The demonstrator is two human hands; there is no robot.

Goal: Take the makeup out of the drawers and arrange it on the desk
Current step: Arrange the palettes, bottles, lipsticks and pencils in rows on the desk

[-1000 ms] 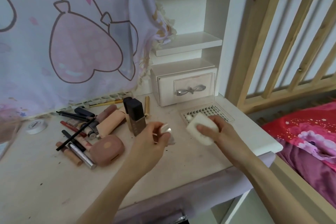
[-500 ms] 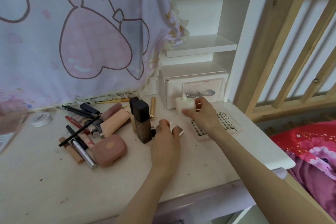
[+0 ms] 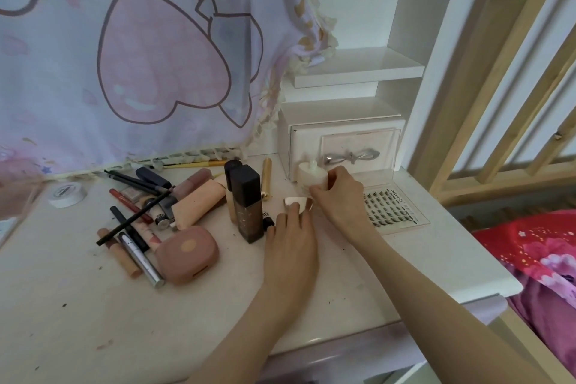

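Observation:
My right hand [image 3: 338, 196] holds a small white bottle [image 3: 310, 176] upright on the desk, just in front of the little white drawer [image 3: 343, 150] with a silver bow handle. My left hand [image 3: 291, 237] rests on the desk with its fingertips on a small white and pink wedge sponge [image 3: 296, 203]. A dark foundation bottle [image 3: 247, 203] stands just left of that hand. Further left lies a heap of makeup: a pink compact [image 3: 187, 254], a peach tube [image 3: 198, 204], pencils and lipsticks.
A clear tray of false lashes [image 3: 389, 206] lies right of my right hand. A gold tube [image 3: 266, 178] and a white round tin [image 3: 67, 195] sit on the desk [image 3: 78, 305]. A pink curtain hangs behind; wooden bed rails and red bedding are at right.
My right hand carried the white bottle from mid-desk back to the drawer front and set it upright. My left hand lowered the sponge onto the desk beside the foundation bottle.

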